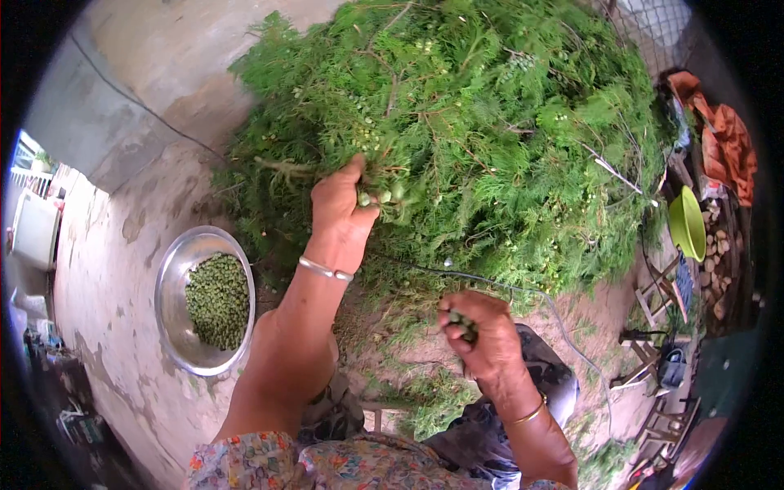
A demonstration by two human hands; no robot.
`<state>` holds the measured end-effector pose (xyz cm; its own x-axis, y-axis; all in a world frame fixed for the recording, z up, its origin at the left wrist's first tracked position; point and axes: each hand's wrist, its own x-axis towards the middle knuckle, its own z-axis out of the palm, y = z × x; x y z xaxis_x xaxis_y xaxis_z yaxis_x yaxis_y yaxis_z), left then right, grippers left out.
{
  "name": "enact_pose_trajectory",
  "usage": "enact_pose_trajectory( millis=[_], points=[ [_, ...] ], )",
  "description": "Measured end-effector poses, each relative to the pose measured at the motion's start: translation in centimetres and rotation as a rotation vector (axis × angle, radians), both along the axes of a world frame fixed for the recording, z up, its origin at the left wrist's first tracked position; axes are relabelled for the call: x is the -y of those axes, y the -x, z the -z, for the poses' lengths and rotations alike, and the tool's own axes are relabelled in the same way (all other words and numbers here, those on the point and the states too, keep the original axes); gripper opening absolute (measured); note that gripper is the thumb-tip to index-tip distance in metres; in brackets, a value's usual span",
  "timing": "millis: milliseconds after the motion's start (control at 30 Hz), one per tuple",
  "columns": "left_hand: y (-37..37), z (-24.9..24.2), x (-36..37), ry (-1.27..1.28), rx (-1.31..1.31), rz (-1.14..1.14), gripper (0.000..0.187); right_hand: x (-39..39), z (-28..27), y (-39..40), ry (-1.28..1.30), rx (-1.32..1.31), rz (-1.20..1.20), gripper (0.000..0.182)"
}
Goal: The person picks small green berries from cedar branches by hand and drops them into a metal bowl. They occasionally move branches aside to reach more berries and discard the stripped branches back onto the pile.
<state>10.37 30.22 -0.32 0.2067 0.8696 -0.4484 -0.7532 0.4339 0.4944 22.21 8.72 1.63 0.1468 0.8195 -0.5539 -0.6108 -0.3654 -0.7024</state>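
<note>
Green sprig (389, 196) over the near-left edge of the leafy pile (523, 163) | left hand (343, 200) clamped on it | right hand (483, 333) curled round loose cones (464, 328) | tbh probably light, bendy; grab the woody stem (286, 168), cones might roll

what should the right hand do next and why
Probably tip its green cones into the metal bowl: the right hand is curled around several, and the bowl holds a heap of similar ones, while the left hand grips a sprig.

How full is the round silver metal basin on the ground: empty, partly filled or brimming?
Partly filled: small green cones lie in the basin, with bare shiny metal showing left of them.
</note>
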Motion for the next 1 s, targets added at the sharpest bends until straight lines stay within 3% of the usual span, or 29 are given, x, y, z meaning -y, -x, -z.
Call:
enact_pose_trajectory(
  millis=[67,133,200,300,367,400,433,467,500,600,667,800,867,900,967,1000],
  points=[
    [0.3,-2.1,1.4,-0.035,-0.207,0.058,0.015,0.1,1.0,-1.3,0.072,-0.179,0.177,0.013],
    [0.0,-0.6,2.4,-0.058,-0.137,0.085,0.015,-0.1,0.0,-2.0,0.046,-0.103,0.392,0.013],
    [-0.3,-1.1,3.9,-0.025,-0.043,0.078,0.009,0.0,-0.1,-3.9,-0.057,-0.15,0.414,0.013],
    [-1.3,0.0,3.9,-0.041,0.177,0.107,0.013,-2.0,-4.5,-0.9,-0.152,-0.206,0.441,0.016],
    [-1.2,-0.3,3.8,-0.038,0.2,0.086,0.01,-3.8,-7.5,3.6,-0.402,-0.109,0.397,0.027],
    [-0.6,-1.6,4.0,-0.003,0.176,0.089,0.011,-4.9,-9.0,6.4,-0.51,-0.099,0.267,0.033],
    [1.2,-2.3,4.1,-0.058,-0.035,0.254,0.012,-6.2,-10.2,9.5,-0.616,-0.091,0.135,0.039],
    [2.1,-2.7,4.5,-0.095,-0.089,0.3,0.012,-7.6,-11.0,12.1,-0.74,-0.174,-0.109,0.051],
    [3.1,-3.1,4.8,-0.12,-0.113,0.312,0.012,-8.2,-13.2,16.3,-0.662,-0.26,-0.115,0.059],
    [5.0,-3.6,4.7,-0.18,-0.111,0.322,0.014,-11.3,-13.1,23.9,-0.76,-0.319,-0.144,0.064],
    [5.9,-3.6,4.4,-0.201,-0.11,0.321,0.016,-12.7,-13.4,25.9,-0.55,-0.462,-0.099,0.065],
    [7.9,-4.3,4.1,-0.248,-0.104,0.341,0.02,-11.9,-12.6,23.5,-0.626,-0.404,-0.28,0.059],
    [8.0,-4.7,3.9,-0.276,-0.093,0.368,0.022,-10.4,-12.5,20.6,-0.751,0.223,-0.522,0.043],
    [8.2,-4.8,3.9,-0.289,-0.09,0.386,0.023,-10.5,-11.9,18.8,-0.731,0.273,-0.473,0.043],
    [7.7,-5.0,3.7,-0.292,-0.078,0.418,0.026,-9.8,-9.7,14.5,-1.19,-0.079,-0.837,0.031],
    [7.4,-5.1,3.5,-0.291,-0.074,0.428,0.027,-7.9,-11.7,12.9,-1.037,0.059,-0.926,0.024]
  ],
)
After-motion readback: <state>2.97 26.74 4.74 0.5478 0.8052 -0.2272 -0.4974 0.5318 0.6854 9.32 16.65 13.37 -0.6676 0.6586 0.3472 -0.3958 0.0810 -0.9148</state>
